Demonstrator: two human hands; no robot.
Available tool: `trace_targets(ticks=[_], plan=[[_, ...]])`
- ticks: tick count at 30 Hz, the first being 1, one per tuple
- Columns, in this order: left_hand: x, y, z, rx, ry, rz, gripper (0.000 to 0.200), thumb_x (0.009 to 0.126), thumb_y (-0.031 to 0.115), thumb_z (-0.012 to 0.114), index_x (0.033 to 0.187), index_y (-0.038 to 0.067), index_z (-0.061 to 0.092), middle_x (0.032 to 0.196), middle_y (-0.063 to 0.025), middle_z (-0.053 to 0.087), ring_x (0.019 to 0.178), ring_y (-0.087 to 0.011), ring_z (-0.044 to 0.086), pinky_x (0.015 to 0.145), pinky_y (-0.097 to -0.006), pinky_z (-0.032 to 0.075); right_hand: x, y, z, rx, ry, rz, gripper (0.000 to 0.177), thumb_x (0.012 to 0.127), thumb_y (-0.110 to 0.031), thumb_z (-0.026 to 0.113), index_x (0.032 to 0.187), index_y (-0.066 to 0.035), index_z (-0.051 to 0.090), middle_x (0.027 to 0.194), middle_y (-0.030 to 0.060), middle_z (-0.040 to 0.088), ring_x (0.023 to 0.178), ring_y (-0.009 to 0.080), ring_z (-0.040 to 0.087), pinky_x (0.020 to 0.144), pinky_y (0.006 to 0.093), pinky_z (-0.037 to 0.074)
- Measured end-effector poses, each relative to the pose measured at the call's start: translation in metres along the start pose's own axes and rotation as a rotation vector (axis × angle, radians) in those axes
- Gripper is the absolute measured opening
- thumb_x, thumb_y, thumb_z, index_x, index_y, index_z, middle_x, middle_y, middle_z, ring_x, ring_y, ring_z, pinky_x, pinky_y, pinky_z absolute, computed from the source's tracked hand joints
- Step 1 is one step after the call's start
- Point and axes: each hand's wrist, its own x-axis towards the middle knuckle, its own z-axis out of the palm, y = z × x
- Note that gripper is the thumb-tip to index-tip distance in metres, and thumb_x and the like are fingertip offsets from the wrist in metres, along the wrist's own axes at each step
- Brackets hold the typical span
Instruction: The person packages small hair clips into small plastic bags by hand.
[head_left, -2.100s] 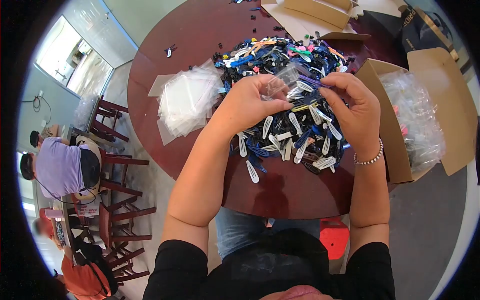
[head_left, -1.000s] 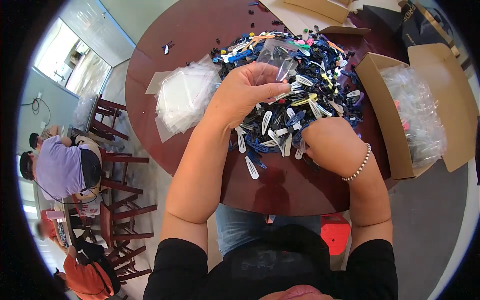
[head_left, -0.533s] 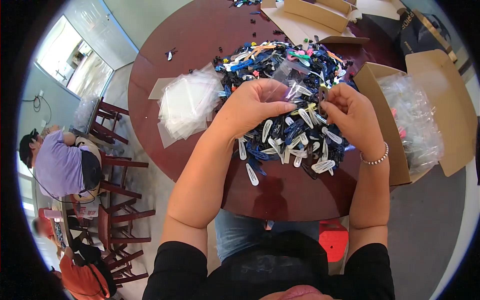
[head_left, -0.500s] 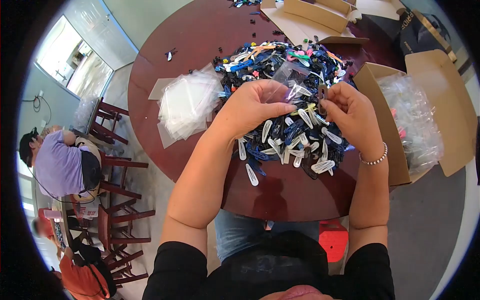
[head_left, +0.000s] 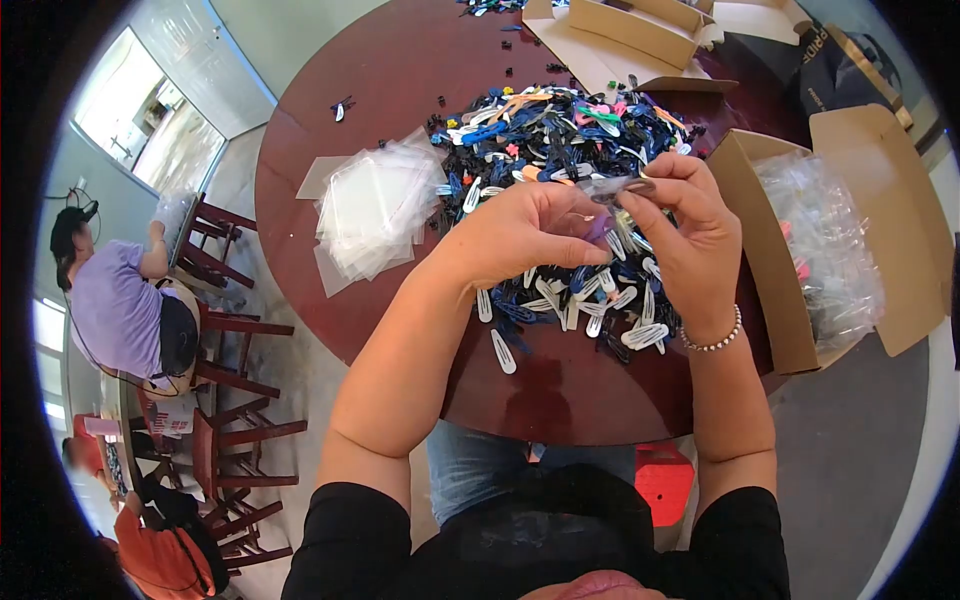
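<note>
A black shirt is bearing a faint grey print and short, plain sleeves; blue jeans are showing beyond it, and a beaded bracelet is circling the right wrist.

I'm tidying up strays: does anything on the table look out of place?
Yes, slightly: a few clips lie alone on the table, beyond the bags. They look odd because they sit well apart from the main pile.
</note>
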Motion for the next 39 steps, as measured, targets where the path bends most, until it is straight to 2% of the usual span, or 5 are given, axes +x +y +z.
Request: trace_targets(ticks=[6, 8, 32, 35, 39], plan=[[0.0, 0.0, 0.002, -0.087, -0.039, -0.106, 0.029, 0.078, 0.004, 0.074, 0.105, 0.002, 0.066, 0.09, -0.0011, 0.068, 0.078, -0.0068, 0.06, 0.068, -0.0218, 0.048, 0.001, -0.013, -0.001, -0.043, -0.092, 0.05, 0.007, 0.081, 0.002, 0.068, 0.088, 0.003, 0.067, 0.122, 0.0137, 0.056, 0.112, 0.0176, 0.051, 0.095, 0.0306, 0.04], [0.0, 0.001, 0.001, -0.043, -0.047, -0.141, 0.037, 0.076, 0.002, 0.074, 0.112, 0.0, 0.064, 0.1, -0.0073, 0.068, 0.092, -0.0149, 0.065, 0.083, -0.0265, 0.051, 0.001, -0.012, -0.003, 0.0, -0.085, 0.091, 0.006, 0.082, 0.002, 0.068, 0.087, 0.003, 0.066, 0.124, 0.0153, 0.056, 0.114, 0.0186, 0.051, 0.096, 0.0315, 0.04], [-0.002, 0.005, 0.002, -0.004, 0.064, -0.106, 0.029, 0.082, 0.005, 0.069, 0.11, 0.002, 0.064, 0.101, -0.0086, 0.068, 0.092, -0.0132, 0.065, 0.077, -0.0227, 0.049, 0.01, -0.014, -0.028, 0.017, -0.051, 0.252, 0.013, 0.089, -0.009, 0.064, 0.092, 0.003, 0.068, 0.102, 0.0112, 0.067, 0.09, 0.0116, 0.06, 0.08, 0.0239, 0.047], [-0.001, 0.004, -0.003, -0.036, 0.135, -0.094, 0.026, 0.084, 0.008, 0.069, 0.109, 0.003, 0.064, 0.098, -0.0082, 0.069, 0.089, -0.0123, 0.065, 0.071, -0.0208, 0.048, 0.013, -0.011, -0.042, -0.627, -0.623, 0.317, 0.021, 0.072, -0.003, 0.071, 0.093, -0.001, 0.067, 0.098, 0.0091, 0.063, 0.08, 0.0194, 0.062, 0.074, 0.0301, 0.05], [-0.001, 0.007, -0.004, -0.06, 0.182, -0.111, 0.025, 0.085, 0.011, 0.069, 0.108, 0.003, 0.064, 0.094, -0.0074, 0.07, 0.085, -0.0104, 0.065, 0.068, -0.0195, 0.047, -0.002, -0.006, -0.035, -0.797, -0.744, -0.028, 0.03, 0.066, -0.002, 0.069, 0.096, -0.005, 0.065, 0.089, 0.0093, 0.06, 0.085, 0.0308, 0.063, 0.073, 0.0401, 0.051]])
